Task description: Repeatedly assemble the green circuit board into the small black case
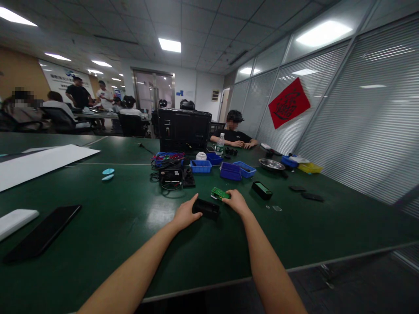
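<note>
My left hand (187,213) grips the left end of a black, open, box-like casing (207,208) on the green table. In my right hand (236,202) is a green circuit board (220,193), held by its right end just beyond the casing. The board is apart from the casing and slightly tilted, with a pale part along its lower left edge. To the right stands a second black casing (262,190) with a green panel in its top. A small ring (267,206) and a clear flat piece (277,208) lie in front of it.
Blue bins (200,166), tangled cables and a black power unit (170,175) stand beyond my hands, before a large black monitor (185,128). A bottle (220,145) and a metal bowl (271,165) are farther back. A person (234,131) sits across the table.
</note>
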Action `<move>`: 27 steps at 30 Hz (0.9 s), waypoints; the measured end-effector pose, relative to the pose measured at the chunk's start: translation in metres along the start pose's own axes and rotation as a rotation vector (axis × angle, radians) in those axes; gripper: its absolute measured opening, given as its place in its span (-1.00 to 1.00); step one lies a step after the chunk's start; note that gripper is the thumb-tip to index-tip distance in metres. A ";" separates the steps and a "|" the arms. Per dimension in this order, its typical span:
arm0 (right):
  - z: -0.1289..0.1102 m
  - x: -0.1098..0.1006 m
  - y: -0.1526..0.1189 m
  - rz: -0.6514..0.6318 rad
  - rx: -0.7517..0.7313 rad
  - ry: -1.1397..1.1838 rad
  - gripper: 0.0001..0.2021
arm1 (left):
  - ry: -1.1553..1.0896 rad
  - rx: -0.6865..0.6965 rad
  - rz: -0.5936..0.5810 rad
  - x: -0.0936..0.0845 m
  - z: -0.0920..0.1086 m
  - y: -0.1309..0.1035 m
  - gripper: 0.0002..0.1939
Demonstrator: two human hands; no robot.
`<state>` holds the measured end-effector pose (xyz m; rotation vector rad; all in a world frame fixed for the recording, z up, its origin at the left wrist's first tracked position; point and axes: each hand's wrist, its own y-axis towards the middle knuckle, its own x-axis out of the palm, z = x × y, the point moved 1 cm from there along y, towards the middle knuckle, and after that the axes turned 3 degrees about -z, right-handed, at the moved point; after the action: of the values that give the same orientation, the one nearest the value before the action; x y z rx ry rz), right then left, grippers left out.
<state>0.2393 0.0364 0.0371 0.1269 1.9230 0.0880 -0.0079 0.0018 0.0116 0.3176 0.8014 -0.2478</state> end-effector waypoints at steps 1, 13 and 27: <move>-0.001 0.001 0.000 0.001 -0.009 0.012 -0.59 | 0.003 -0.009 -0.022 0.000 0.000 0.000 -0.20; -0.025 -0.004 -0.008 -0.028 -0.150 0.994 -0.50 | -0.023 -0.078 0.062 -0.003 0.001 0.000 -0.32; -0.042 -0.009 -0.019 -0.190 -0.390 0.662 -0.64 | -0.013 -0.059 0.080 0.001 -0.002 0.001 -0.25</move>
<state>0.2021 0.0162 0.0575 -0.3923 2.5192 0.4161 -0.0081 0.0037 0.0103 0.2919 0.7804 -0.1511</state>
